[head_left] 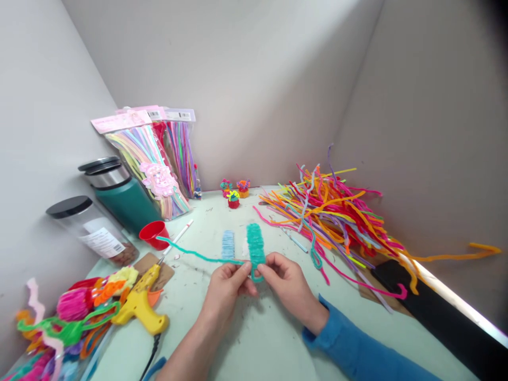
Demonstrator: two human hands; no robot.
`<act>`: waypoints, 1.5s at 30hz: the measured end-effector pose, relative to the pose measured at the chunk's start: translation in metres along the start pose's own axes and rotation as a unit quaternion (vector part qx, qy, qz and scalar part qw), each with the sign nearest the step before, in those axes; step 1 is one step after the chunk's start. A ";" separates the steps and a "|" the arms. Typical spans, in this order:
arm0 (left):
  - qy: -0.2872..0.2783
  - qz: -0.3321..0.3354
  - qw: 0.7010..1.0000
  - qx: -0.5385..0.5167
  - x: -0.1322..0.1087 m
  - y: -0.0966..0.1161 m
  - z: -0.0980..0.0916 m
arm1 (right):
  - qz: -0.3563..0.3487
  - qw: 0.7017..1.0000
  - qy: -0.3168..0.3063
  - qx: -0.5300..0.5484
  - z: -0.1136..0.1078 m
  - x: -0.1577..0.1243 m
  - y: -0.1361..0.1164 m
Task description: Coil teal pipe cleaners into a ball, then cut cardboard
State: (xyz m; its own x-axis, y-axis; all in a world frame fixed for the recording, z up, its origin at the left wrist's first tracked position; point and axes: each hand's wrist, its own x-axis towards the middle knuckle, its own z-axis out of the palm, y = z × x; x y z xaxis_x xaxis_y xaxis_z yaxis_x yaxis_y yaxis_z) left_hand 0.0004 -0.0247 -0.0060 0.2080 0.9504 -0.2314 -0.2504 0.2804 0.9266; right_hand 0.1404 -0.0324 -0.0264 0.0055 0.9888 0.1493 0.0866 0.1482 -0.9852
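My left hand and my right hand meet at the middle of the table, both with fingers pinched on a teal pipe cleaner. Its near end is wound into a tall teal coil that stands up between my fingertips. The free tail runs left from my left hand toward a red cup. A light blue coil lies on the table just behind my left hand.
A heap of loose coloured pipe cleaners fills the right. A yellow glue gun lies front left beside finished pieces. Packs of pipe cleaners, a teal flask and a clear jar stand at the left. Small figures sit at the back.
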 end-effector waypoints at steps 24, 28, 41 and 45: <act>0.014 -0.014 0.999 0.047 0.000 -0.004 0.002 | 0.002 1.000 -0.002 -0.011 0.002 0.000 0.000; 0.026 -0.004 0.998 0.062 0.000 -0.003 0.004 | 0.009 1.000 -0.011 -0.014 0.001 0.000 -0.001; 0.014 0.047 0.981 0.187 0.001 -0.006 0.005 | -0.043 0.972 0.096 -0.212 0.007 0.001 0.000; 0.032 0.058 0.961 0.268 -0.002 -0.004 0.004 | -0.017 0.980 0.083 -0.179 0.005 0.004 0.003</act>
State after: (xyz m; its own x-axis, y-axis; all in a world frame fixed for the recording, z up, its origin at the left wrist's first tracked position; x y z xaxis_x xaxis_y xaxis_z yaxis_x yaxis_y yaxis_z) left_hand 0.0042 -0.0284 -0.0077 0.1452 0.9822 -0.1188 0.2590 0.0782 0.9627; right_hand 0.1353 -0.0278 -0.0294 0.1566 0.9622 0.2229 0.4337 0.1358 -0.8908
